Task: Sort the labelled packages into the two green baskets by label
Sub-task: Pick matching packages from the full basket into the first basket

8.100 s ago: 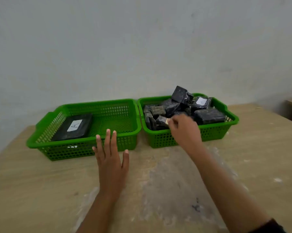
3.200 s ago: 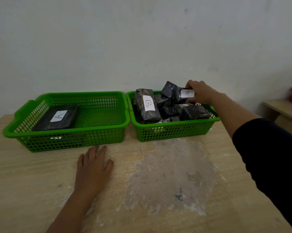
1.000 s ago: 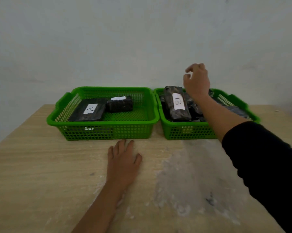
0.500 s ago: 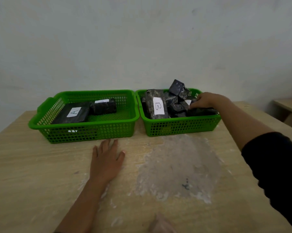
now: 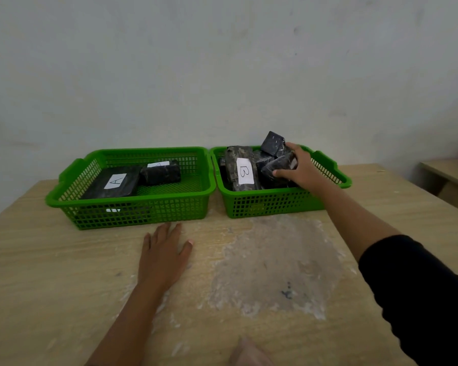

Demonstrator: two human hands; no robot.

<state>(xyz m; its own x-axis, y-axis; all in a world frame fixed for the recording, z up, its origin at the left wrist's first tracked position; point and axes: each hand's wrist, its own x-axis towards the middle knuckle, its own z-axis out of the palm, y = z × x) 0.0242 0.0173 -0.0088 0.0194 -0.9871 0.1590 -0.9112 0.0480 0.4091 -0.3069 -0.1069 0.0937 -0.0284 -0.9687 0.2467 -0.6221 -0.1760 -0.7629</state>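
Right hand (image 5: 300, 169) is curling thumb and fingers round a dark package (image 5: 280, 165) in the right basket (image 5: 275, 204), atop the pile beside the B package (image 5: 242, 171). Its label is hidden, so destination unclear. Wrap is looking glossy, probably slippery; block likely stiff and light, so gripping across the short sides seems best. Left hand (image 5: 163, 256) is lying flat, fingers spread, on the bench (image 5: 51, 286) near the left basket (image 5: 132, 207), which is holding two A packages (image 5: 111, 182).

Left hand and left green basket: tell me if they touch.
Apart. The head view shows bare table between the left hand, flat on the wood, and the left green plastic basket.
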